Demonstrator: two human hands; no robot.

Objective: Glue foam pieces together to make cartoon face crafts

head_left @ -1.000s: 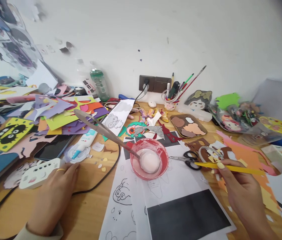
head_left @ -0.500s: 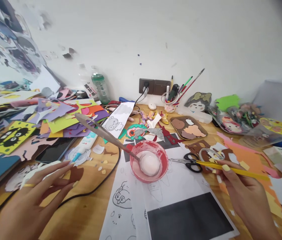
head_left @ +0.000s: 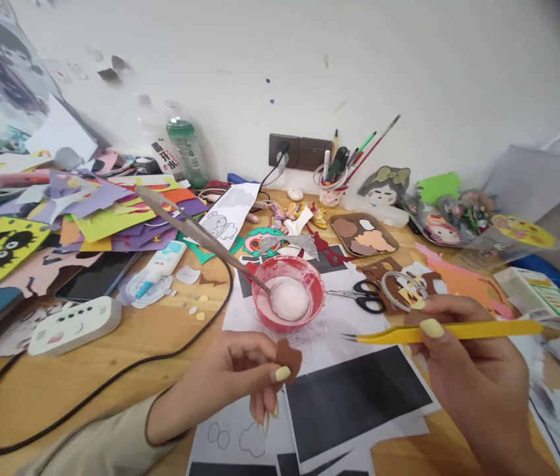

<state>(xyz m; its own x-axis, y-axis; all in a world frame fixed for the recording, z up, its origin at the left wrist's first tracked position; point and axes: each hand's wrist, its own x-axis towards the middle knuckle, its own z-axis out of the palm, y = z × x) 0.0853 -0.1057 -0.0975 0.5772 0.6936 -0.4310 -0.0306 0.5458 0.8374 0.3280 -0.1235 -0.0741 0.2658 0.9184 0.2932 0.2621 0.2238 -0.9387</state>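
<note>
My left hand (head_left: pixel 240 370) pinches a small brown paper cutout (head_left: pixel 289 356) between thumb and fingers, just in front of the red bowl (head_left: pixel 315 287). The bowl holds white paste and a long metal spoon (head_left: pixel 195 235) leaning out to the left. My right hand (head_left: pixel 468 370) grips yellow tweezers (head_left: pixel 453 332), their tips pointing left toward the cutout, a short gap away. Both hands hover over white printed sheets (head_left: pixel 334 330) and a black rectangle (head_left: pixel 354 396) on the wooden desk.
Black scissors (head_left: pixel 366 294) and a tape ring (head_left: pixel 401 291) lie right of the bowl. A white power strip (head_left: pixel 74 325) with a black cable (head_left: pixel 111 380) sits left. Coloured paper scraps (head_left: pixel 111 215), a glue bottle (head_left: pixel 158 268), a phone (head_left: pixel 96 277) and a pen cup (head_left: pixel 332 188) crowd the back.
My left hand left the power strip, swung right and now pinches the brown cutout in front of the bowl. The right hand lifted the tweezers toward it. The view shifted slightly.
</note>
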